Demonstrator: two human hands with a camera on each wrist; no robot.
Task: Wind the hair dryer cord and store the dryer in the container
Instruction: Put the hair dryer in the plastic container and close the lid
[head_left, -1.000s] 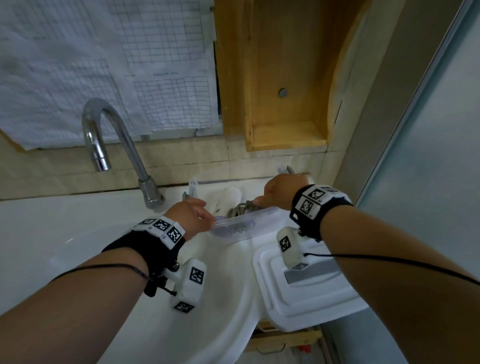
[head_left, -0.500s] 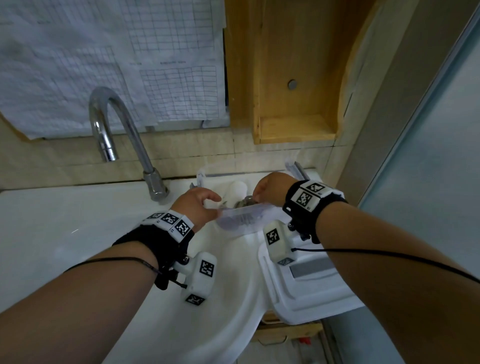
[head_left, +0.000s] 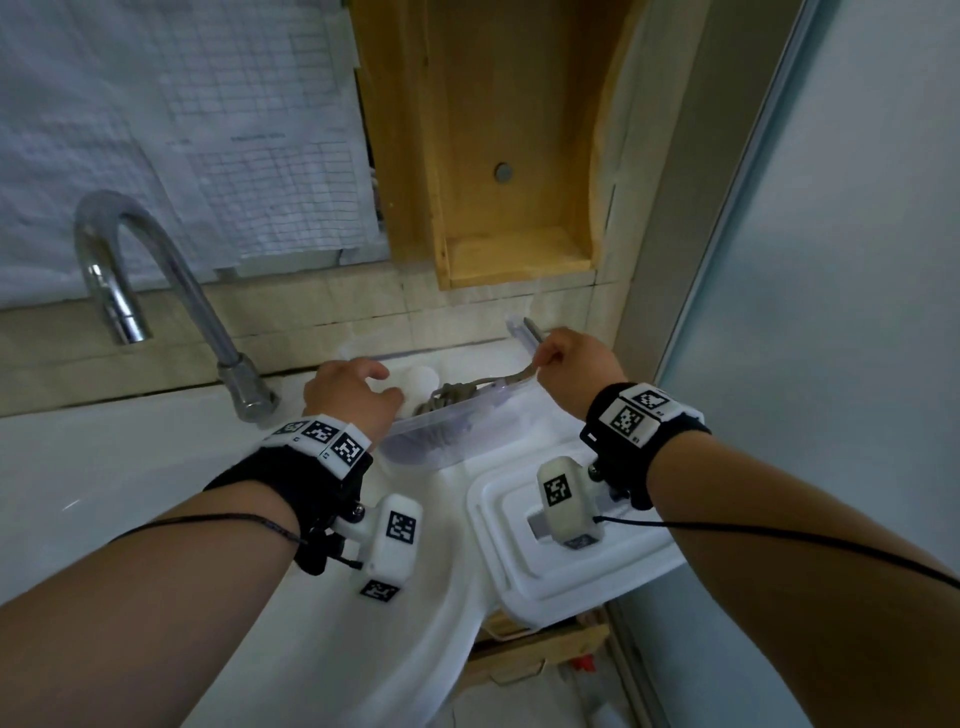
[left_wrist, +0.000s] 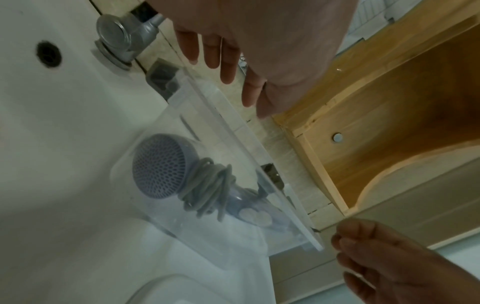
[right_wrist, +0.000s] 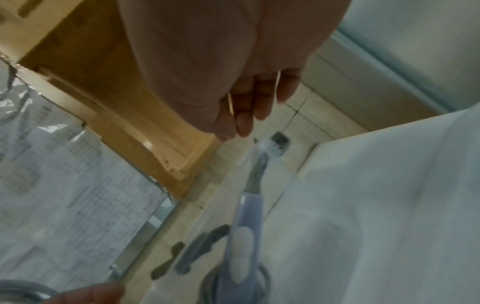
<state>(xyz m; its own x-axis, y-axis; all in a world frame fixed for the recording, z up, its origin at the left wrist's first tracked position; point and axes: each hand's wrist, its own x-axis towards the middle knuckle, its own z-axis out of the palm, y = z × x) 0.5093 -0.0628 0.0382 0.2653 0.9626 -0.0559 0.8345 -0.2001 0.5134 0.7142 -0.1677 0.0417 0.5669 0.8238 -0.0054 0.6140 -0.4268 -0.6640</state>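
Head view: a clear plastic container (head_left: 457, 415) stands on the white washbasin (head_left: 156, 467) rim, to the right of the chrome faucet (head_left: 156, 291). The hair dryer (left_wrist: 166, 168), grey-blue with a honeycomb grille, lies inside the container, its handle pointing away from the faucet. The grey cord (left_wrist: 207, 185) is wound in a bundle round the dryer where the handle meets the head.

The left hand (head_left: 353, 395) is at the container's end nearer the faucet; in the left wrist view its fingers (left_wrist: 226, 59) are straight and spread, holding nothing, just above the container's rim. The right hand (head_left: 576, 369) is at the container's far end from the faucet, fingers bunched together; in the head view a grey strand runs from the cord bundle up to its fingertips, though whether they actually pinch it cannot be told for certain. In the right wrist view the fingers (right_wrist: 244, 117) hang close together just above the handle's end.

A white lid (head_left: 566, 551) lies on the side of the container nearer the person. Behind the container, on the wall, hang a wooden shelf niche (head_left: 514, 208) and, above the faucet, gridded paper sheets (head_left: 182, 130).
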